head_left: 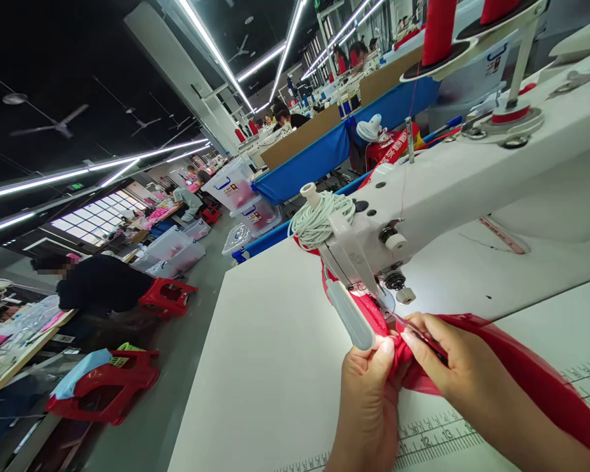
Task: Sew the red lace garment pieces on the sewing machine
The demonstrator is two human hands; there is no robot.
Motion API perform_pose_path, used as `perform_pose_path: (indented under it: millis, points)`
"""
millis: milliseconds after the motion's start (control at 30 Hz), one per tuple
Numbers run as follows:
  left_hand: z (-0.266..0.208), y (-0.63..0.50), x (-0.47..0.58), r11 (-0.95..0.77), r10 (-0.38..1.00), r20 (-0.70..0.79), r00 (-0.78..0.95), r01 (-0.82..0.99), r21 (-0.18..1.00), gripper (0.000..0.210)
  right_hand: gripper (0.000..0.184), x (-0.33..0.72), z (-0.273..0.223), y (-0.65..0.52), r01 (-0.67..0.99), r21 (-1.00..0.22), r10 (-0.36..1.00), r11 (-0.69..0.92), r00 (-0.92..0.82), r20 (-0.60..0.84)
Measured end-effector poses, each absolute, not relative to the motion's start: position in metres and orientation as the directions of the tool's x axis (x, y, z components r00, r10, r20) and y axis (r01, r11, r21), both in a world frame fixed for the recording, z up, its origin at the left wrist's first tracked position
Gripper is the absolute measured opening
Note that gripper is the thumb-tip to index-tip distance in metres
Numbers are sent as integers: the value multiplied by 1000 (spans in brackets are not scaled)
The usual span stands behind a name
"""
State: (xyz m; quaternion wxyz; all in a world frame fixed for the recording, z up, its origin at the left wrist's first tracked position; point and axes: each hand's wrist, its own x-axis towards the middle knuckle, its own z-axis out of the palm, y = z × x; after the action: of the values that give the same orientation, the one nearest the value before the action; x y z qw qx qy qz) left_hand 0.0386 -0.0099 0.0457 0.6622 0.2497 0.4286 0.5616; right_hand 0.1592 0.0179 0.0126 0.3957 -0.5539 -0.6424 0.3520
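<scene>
Beneath the head of a white sewing machine (pixel 356 262) lies red fabric (pixel 516 373), bunched near the needle area and spreading right under my right forearm. My left hand (pixel 371 393) is closed, pinching a gathered bit of that fabric just in front of the machine. Close beside it, my right hand (pixel 452 354) grips slim, dark, pointed tweezers (pixel 430 342), their tip toward the fabric by the needle area. The fingers partly cover the tweezers. A grey lamp (pixel 351 314) hangs left of the needle area, and its light falls on my left fingertips.
A printed ruler scale (pixel 437 436) runs along the white table (pixel 255 354). Pale cord (pixel 319 219) is wound on the machine head. Red thread cones (pixel 438 33) stand above it. Left of the aisle are red stools (pixel 108 387) and a seated person (pixel 103 282); plastic boxes (pixel 231 183) stand beyond.
</scene>
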Motion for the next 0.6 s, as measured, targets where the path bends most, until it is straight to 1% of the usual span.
perform_pose_path:
  millis: [100,167,267,367,433,533,600]
  points:
    - [46,-9,37,265,956,-293,30,-526,808,24,30,159,12,19,458,-879,990,137,-101,102]
    - [46,-9,37,275,955,-292,52,-526,805,26,31,159,11,19,435,-887,986,156,-117,116]
    - [47,-8,39,269,955,-296,33,-524,808,25,34,162,11,17,380,-902,978,206,-109,177]
    - [46,-7,41,248,955,-296,-6,-527,813,23,34,166,14,8,354,-896,962,270,-57,267]
    - [45,-6,41,242,957,-291,-12,-523,817,22,36,168,18,-2,325,-894,950,310,-65,306]
    - [42,-7,40,265,953,-301,8,-497,826,27,40,168,20,-18,271,-911,950,311,-114,290]
    - [41,-7,40,283,952,-303,35,-468,837,32,40,168,19,-22,290,-913,957,286,-127,259]
